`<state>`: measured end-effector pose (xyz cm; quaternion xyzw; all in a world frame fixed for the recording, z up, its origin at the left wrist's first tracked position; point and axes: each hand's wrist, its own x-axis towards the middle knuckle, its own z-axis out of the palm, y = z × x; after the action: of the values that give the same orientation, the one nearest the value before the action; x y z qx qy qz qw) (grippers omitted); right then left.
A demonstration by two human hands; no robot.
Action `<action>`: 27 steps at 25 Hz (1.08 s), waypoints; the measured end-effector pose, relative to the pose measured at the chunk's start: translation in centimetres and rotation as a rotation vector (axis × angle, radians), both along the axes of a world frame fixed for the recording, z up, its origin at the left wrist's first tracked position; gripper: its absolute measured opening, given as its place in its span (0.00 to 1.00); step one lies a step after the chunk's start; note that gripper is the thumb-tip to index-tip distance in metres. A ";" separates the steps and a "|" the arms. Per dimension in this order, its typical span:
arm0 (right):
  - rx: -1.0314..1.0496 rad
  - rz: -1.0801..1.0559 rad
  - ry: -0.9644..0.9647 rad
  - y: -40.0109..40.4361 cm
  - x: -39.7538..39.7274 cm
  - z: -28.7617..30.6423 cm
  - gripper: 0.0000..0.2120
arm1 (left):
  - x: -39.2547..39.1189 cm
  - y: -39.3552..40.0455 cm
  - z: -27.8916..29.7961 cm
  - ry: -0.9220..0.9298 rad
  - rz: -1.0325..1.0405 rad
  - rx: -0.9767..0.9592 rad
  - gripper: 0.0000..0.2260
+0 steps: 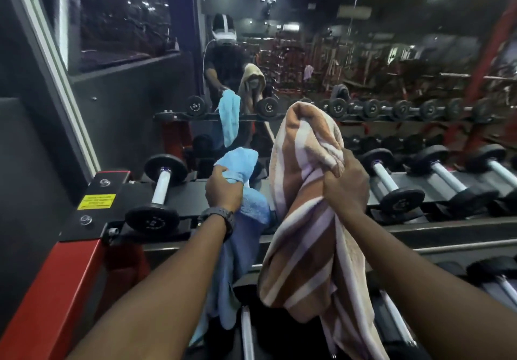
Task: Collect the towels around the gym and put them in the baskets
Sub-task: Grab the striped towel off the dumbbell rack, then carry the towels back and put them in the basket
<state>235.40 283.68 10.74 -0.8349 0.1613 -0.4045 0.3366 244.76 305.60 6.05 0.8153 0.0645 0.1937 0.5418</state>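
My left hand (223, 189) grips a light blue towel (246, 211) that hangs down past my wrist over the dumbbell rack. My right hand (345, 183) is closed around a brown, white and lilac striped towel (305, 220), bunched above my fist and trailing down below it. Both towels are held up in front of a wall mirror, where their reflections show. In the mirror a pinkish towel (308, 72) hangs on a machine far back. No basket is in view.
A black and red dumbbell rack (92, 200) runs across in front of me, with dumbbells (161, 189) along its upper tier and more below. The mirror (363, 66) behind it reflects gym machines. A grey wall and frame stand at left.
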 end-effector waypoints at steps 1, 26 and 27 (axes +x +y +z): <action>0.019 -0.021 -0.028 -0.6 -0.3 1.0 0.21 | -0.4 0.4 2.0 -0.060 -0.017 -0.023 0.12; -0.171 -0.930 -0.520 -22.5 -54.4 21.8 0.27 | -44.0 -35.5 29.3 -0.605 -1.191 -0.485 0.17; -0.187 -0.985 -0.516 -22.9 -58.0 21.4 0.27 | -47.5 -37.1 29.2 -0.594 -1.239 -0.478 0.18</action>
<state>177.37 260.73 32.17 -0.5612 0.4079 -0.7176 0.0611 197.24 268.47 35.22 0.4746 -0.5184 0.0452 0.7099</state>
